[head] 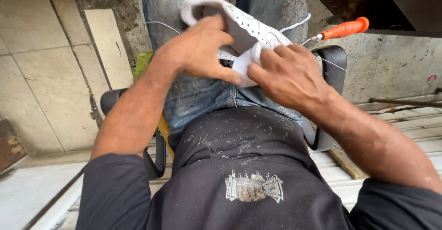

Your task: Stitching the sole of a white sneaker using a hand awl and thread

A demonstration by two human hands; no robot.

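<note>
The shoe [239,27] lies across the person's lap, on the jeans [202,96], toe end pointing away, so both hands can work on its near end; the left hand [195,50] is closed on the shoe's side, fingers wrapped over the upper, seemingly to steady it against the thighs; the right hand [290,75] pinches the near edge between thumb and fingers, clamped on the white material there. The shoe is white, with small perforations over the upper and a smooth rim; it looks clean against the dusty jeans. A white thread [294,25] trails from it to both sides; an orange-handled awl [343,28] juts out by the right knee, within reach. The person sits on a black chair [334,57].
</note>
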